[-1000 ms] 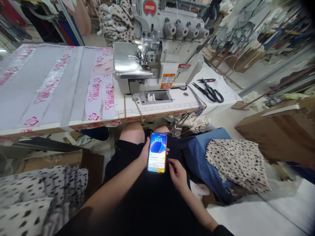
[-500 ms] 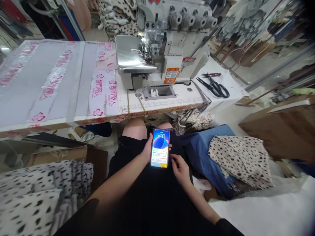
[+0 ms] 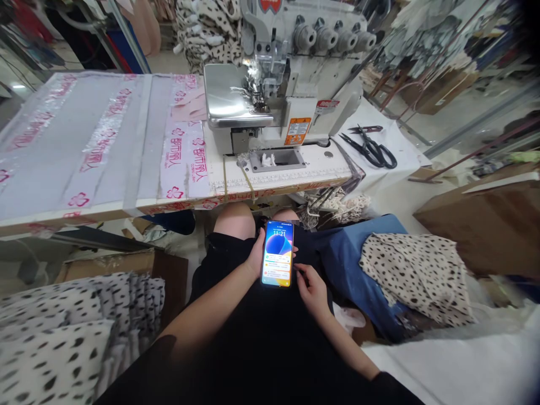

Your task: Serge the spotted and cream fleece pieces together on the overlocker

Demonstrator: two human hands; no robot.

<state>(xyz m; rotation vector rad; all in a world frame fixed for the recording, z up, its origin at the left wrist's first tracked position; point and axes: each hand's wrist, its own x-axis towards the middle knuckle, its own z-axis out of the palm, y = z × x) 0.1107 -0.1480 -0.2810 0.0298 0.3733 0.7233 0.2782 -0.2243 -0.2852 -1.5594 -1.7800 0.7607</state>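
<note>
A smartphone [image 3: 277, 253] with a lit screen showing 11:21 rests over my lap. My left hand [image 3: 256, 256] is wrapped round its left edge and holds it up. My right hand [image 3: 313, 289] lies just to the right of the phone's lower corner, fingers curled, and seems to pinch a thin dark object that I cannot make out. Both forearms cross my black skirt.
A white overlock sewing machine [image 3: 287, 73] stands on the taped worktable [image 3: 105, 140] ahead. Black scissors [image 3: 371, 147] lie on the table's right end. Spotted fabric lies on a blue box [image 3: 415, 275] at right and in a pile [image 3: 63, 332] at left. Brown cardboard boxes [image 3: 485, 219] stand at far right.
The view has shifted slightly, so the phone and hands sit a little further right and higher in the picture. Both hands keep the same hold and pose.
</note>
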